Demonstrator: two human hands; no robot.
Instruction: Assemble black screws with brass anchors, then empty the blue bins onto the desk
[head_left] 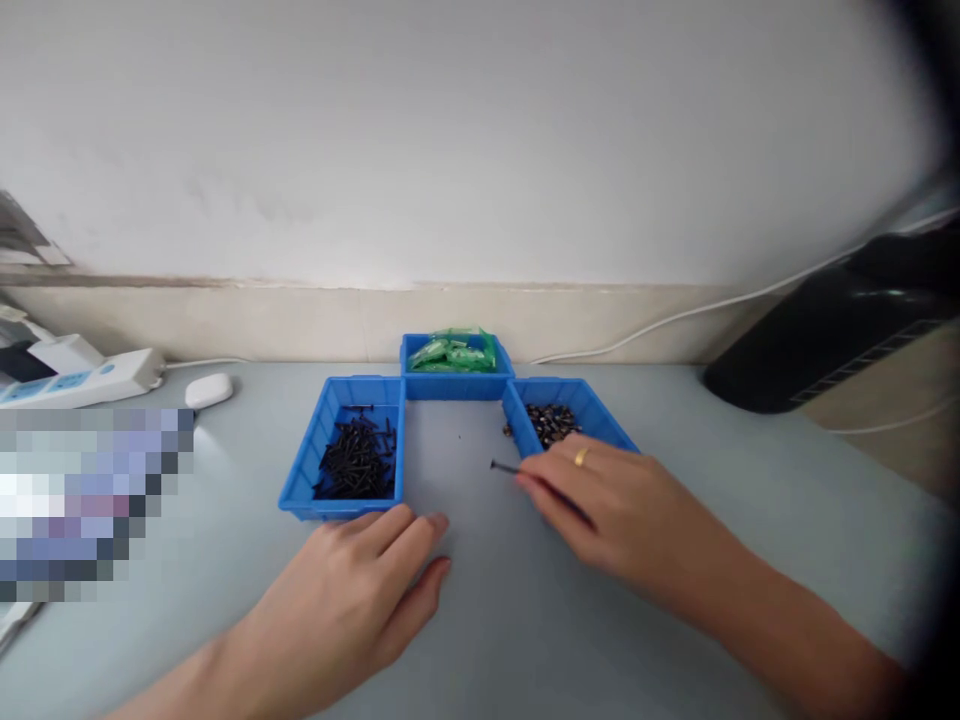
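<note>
A black screw (504,467) pokes out leftward from the fingers of my right hand (607,500), which is closed on it and wears a ring. This hand is at the near side of the right blue bin (611,415), partly covering it. Small metallic pieces (551,422), perhaps nuts, lie in that bin. My left hand (367,580) rests by the front edge of the left blue bin (305,465), thumb and forefinger apart, with nothing visible between them. Many loose black screws (356,460) fill that left bin.
A third blue bin (457,386) at the back holds green plastic packaging (454,352). To the left are a white power strip (124,375), a white earphone case (209,389) and a blurred-out object (82,500). A black cylindrical object (802,340) leans at the right; a white cable (675,315) runs along the wall.
</note>
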